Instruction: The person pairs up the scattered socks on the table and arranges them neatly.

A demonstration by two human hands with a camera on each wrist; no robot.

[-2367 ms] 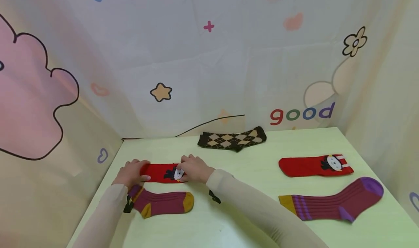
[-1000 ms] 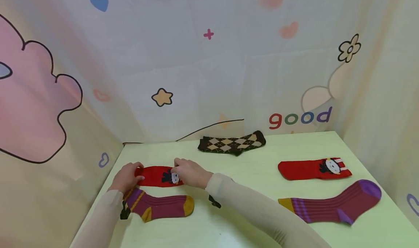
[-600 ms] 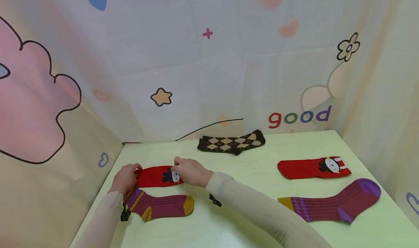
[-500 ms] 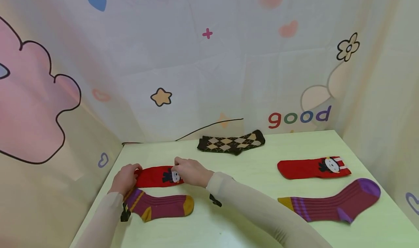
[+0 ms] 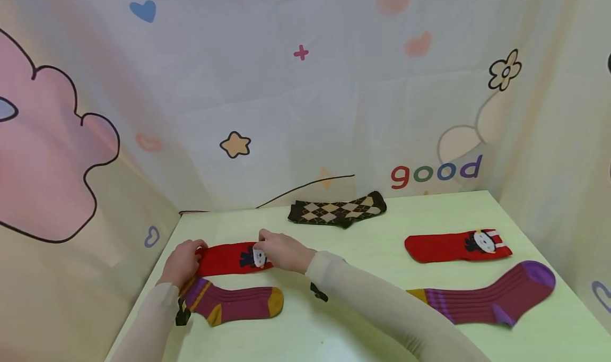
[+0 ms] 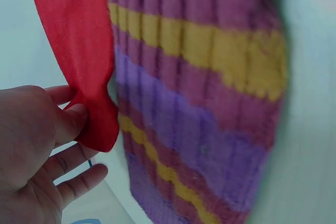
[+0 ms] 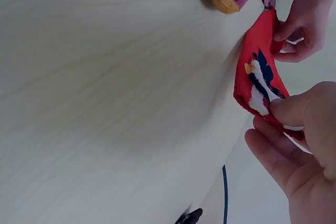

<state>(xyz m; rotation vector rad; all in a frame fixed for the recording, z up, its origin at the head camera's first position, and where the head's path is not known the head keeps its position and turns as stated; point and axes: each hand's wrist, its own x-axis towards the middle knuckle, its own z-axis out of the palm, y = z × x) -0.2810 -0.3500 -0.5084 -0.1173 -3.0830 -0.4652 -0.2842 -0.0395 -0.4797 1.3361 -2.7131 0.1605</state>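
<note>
Sock, red, one, at the left of the tabletop (image 5: 267, 343), in both hands. The red sock (image 5: 221, 259) lies crosswise, plain end to the left, white-faced dark figure near the cuff at the right. Left hand (image 5: 183, 262): thumb and finger pinching the plain end, which puckers between them; remaining fingers loose. Right hand (image 5: 286, 253): grasping the cuff, thumb over the figure, fingers beneath; this end appears raised, though the steep angle of the right wrist view leaves that uncertain.

Mustard-toed sock (image 5: 245, 303), one, maroon, striped: just beside the red sock on the near side, cuff partly behind the left wrist.

Argyle sock (image 5: 336, 211), one, black and tan: at the back edge, before the printed backdrop (image 5: 296, 102).

Second red sock (image 5: 446, 248), one, matching figure: flat at the right, cuff rightward, well apart from the hands.

Purple-toed sock (image 5: 496, 301), one, maroon, ribbed: flat, nearer than the second red sock, its mustard cuff partly covered by the right sleeve (image 5: 382, 309).
</note>
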